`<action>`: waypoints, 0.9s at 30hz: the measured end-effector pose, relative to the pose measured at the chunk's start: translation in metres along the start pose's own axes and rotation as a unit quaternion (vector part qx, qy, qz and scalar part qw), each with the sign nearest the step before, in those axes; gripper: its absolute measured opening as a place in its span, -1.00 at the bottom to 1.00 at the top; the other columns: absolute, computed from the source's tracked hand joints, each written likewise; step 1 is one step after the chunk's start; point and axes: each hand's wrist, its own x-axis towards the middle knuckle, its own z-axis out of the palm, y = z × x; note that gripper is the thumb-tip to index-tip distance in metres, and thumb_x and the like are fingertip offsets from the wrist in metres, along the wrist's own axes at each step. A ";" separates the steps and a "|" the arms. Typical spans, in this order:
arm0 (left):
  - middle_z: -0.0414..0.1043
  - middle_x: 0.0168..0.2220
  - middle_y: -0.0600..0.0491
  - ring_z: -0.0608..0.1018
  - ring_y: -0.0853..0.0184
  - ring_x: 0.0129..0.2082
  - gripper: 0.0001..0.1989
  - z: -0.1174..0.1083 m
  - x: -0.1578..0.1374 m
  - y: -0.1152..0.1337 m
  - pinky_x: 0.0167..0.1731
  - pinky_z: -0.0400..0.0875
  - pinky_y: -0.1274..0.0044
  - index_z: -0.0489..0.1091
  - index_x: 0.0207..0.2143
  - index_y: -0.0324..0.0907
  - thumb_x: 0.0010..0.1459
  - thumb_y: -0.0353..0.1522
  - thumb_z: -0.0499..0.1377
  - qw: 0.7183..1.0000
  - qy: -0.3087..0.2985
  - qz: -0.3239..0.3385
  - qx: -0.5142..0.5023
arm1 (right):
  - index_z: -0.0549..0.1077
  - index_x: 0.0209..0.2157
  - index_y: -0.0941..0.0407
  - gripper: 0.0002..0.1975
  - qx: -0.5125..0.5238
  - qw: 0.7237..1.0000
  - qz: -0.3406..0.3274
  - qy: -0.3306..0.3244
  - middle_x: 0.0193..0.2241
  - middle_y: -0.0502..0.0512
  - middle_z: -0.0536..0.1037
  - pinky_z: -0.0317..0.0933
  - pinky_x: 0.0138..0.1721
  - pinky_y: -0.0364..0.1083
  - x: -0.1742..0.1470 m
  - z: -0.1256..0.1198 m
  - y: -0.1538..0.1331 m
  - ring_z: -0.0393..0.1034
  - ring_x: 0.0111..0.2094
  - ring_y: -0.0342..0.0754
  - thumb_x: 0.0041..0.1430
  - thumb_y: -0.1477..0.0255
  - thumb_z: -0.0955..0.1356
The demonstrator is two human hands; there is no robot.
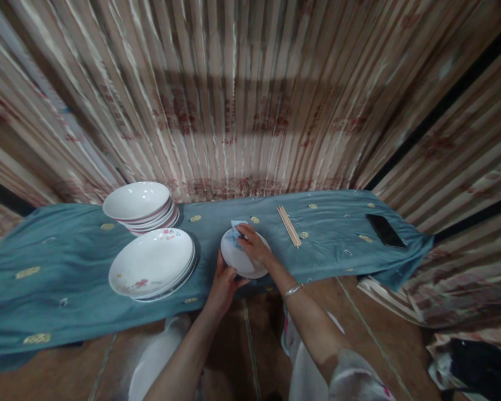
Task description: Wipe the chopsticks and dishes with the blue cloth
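Note:
A small white plate (244,264) is held near the front edge of the cloth-covered table. My left hand (226,279) grips its lower left rim, thumb on top and fingers beneath. Over the plate, my right hand (251,243) is closed on a light blue cloth (234,236) and presses it to the upper left of the surface. A bracelet circles my right wrist. To the left stands a stack of flower-patterned plates (152,264), and behind it a stack of white bowls (137,201). Several wooden chopsticks (289,227) lie to the right of the plate.
A teal patterned tablecloth (79,262) covers the long, narrow table. A black phone (385,230) lies near its right end. Pleated curtains (242,122) hang right behind the table. Dark bars run along both sides, and a dark item (480,365) sits at the lower right.

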 end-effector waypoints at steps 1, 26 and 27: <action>0.32 0.01 0.04 0.46 0.35 -0.23 -0.17 0.000 -0.001 0.000 -0.29 0.50 0.43 0.04 0.20 0.12 -0.15 -0.46 0.19 1.000 -0.004 0.000 0.000 | 0.33 0.04 0.06 -0.52 0.018 1.000 -0.003 -0.006 0.14 0.11 0.25 0.02 0.19 -0.02 0.000 0.002 -0.004 0.11 0.17 -0.05 0.05 0.58 0.26; 0.43 -0.14 0.04 0.48 0.35 -0.38 -0.25 0.006 0.003 0.002 -0.46 0.47 0.49 0.14 0.15 0.02 -0.17 -0.43 0.17 1.000 -0.008 -0.022 0.017 | 0.54 -0.37 0.16 -0.76 0.146 0.955 0.053 -0.254 -0.32 0.00 0.56 0.23 -0.19 -0.17 -0.068 -0.044 -0.039 0.41 -0.29 -0.13 -0.09 0.59 0.28; 0.42 -0.10 0.03 0.48 0.35 -0.38 -0.22 0.005 0.003 0.003 -0.47 0.47 0.50 0.13 0.17 0.03 -0.18 -0.45 0.18 1.000 -0.005 -0.016 0.025 | 0.55 -0.38 0.17 -0.76 0.127 0.954 0.049 -0.266 -0.32 0.00 0.57 0.23 -0.20 -0.17 -0.068 -0.048 -0.038 0.41 -0.29 -0.12 -0.09 0.59 0.29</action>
